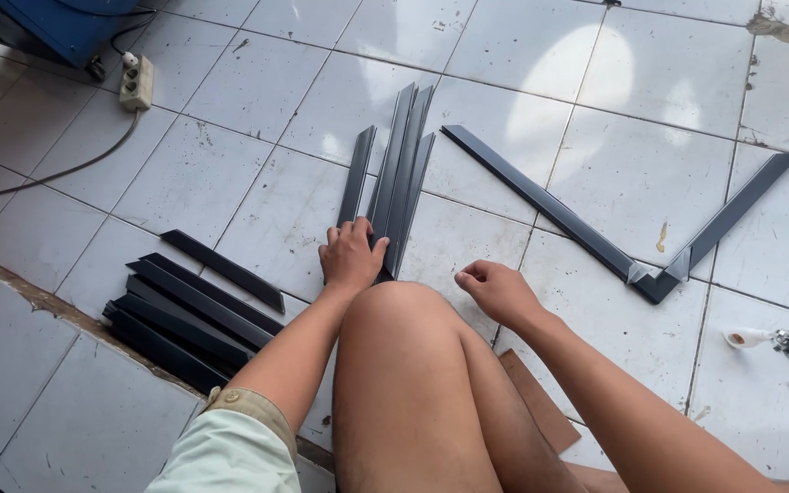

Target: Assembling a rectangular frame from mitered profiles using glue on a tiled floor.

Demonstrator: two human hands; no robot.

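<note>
Left hand [351, 256] rests with fingers spread over the near ends of a fan of dark mitre-cut frame strips [394, 173] lying on the white tiled floor [257, 82], just ahead of the knee. Right hand [497, 288] hovers beside them, fingers curled together, pinching nothing visible. The strips look light, rigid, smooth and slippery, probably best gripped mid-length. A taped L-shaped corner [659, 274] lies well apart.

The person wears a pale green short sleeve [226, 452] with an olive-tan cuff band [244, 411] on the left arm. The right arm, both hands [351, 257] and the raised knee [404, 319] are bare, with no gloves, watch or rings.
</note>
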